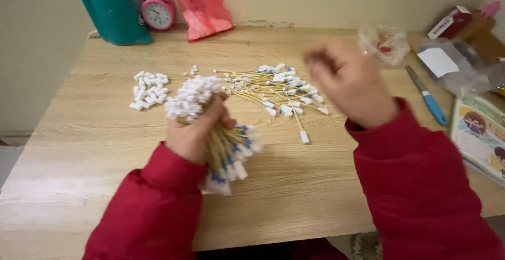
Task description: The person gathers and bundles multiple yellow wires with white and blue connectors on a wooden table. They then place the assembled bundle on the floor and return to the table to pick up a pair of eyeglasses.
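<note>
My left hand point(193, 131) grips a thick bundle of thin yellow sticks point(227, 152) with white caps at both ends, held over the middle of the wooden table point(84, 149). My right hand point(350, 84) hovers blurred to the right, above a loose spread of the same capped sticks point(281, 92); its fingers look curled, and I cannot see whether anything is in them. A small pile of loose white caps point(148, 90) lies to the left of the bundle. Both arms wear red sleeves.
At the back stand a teal pen holder point(117, 18), a pink alarm clock point(157, 8) and a pink bag point(202, 7). On the right lie a crumpled clear bag point(384, 43), a blue-handled tool point(428, 98), a picture book point(481, 134) and a box point(450, 22).
</note>
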